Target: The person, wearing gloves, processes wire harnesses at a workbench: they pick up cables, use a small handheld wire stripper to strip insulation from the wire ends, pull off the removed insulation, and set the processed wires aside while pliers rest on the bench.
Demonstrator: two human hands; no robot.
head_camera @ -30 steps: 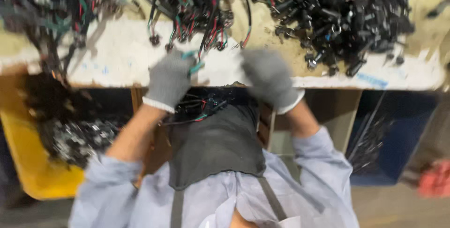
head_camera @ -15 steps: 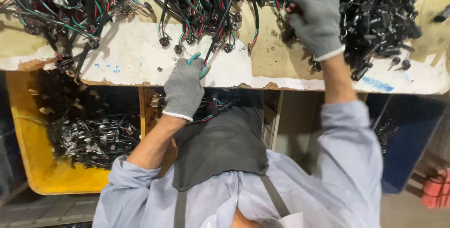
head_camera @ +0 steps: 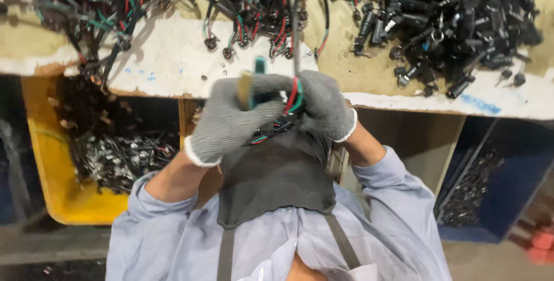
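Both my hands wear grey knit gloves and meet at the near edge of the worn white table [head_camera: 173, 56]. My left hand [head_camera: 228, 120] grips a small hand tool [head_camera: 249, 84] with teal and tan handles, blurred by motion. My right hand [head_camera: 324, 106] is closed on a wire lead [head_camera: 294, 97] with red and green strands; its black cable runs up into the tangle of wires [head_camera: 254, 4] on the table. The tool's tip sits right beside the strands in my right hand.
A heap of black connectors and switches [head_camera: 450, 21] covers the table's far right. More tangled wiring [head_camera: 86, 4] lies at the far left. Below the table stand a yellow bin [head_camera: 40, 159] holding metal scrap and a blue bin [head_camera: 508, 177].
My right hand has come back from the black heap at the upper right to the table edge, holding a wire lead. My left hand has lifted the tool to meet it.
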